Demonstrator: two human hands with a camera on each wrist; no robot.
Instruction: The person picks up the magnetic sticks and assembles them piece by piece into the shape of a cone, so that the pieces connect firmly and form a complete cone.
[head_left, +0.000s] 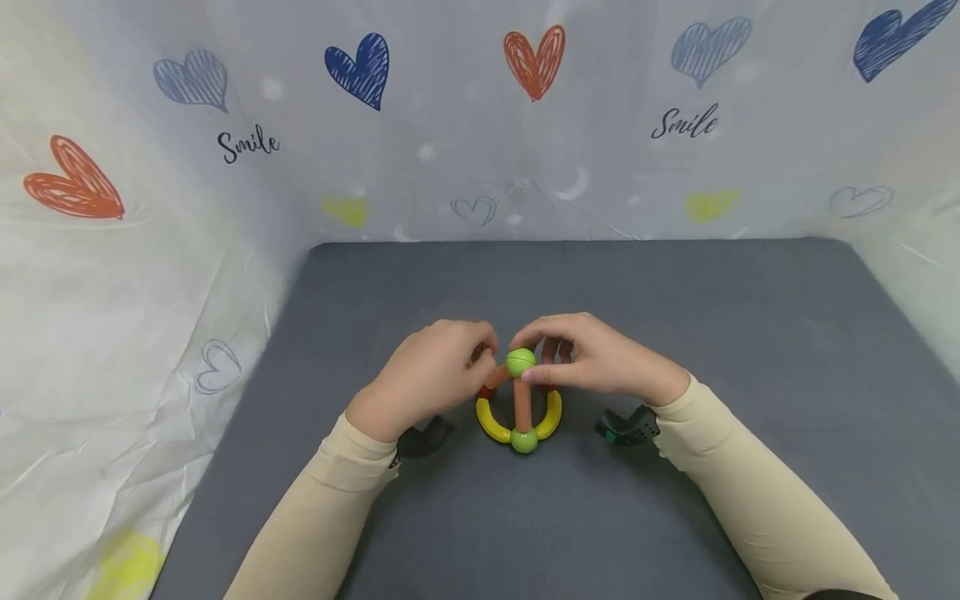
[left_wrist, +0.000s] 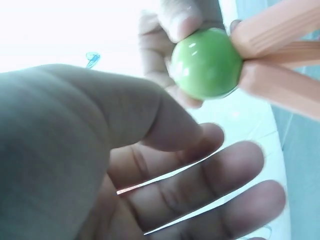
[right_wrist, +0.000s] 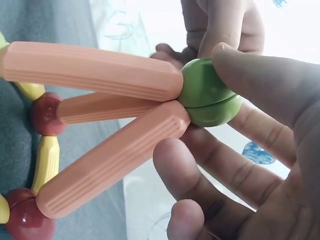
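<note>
A small pyramid frame stands on the grey table, built from orange rods (head_left: 522,406), yellow curved pieces (head_left: 491,422) and red balls (right_wrist: 30,220). Its front corner is a green ball (head_left: 524,441). At the peak, where three orange rods meet, sits another green ball (right_wrist: 207,95). My right hand (head_left: 588,354) pinches this top ball between thumb and fingers. Just left of the peak is my left hand (head_left: 438,362), with loosely bent fingers and nothing held. In the left wrist view its thumb lies against the index fingertip, apart from the top green ball (left_wrist: 210,62).
The grey table (head_left: 637,517) spreads around the frame. Behind it hangs a white sheet (head_left: 420,158) printed with hearts and the word Smile, which also runs down the left side. A dark wrist device (head_left: 628,425) sits under the right wrist, another (head_left: 426,437) under the left.
</note>
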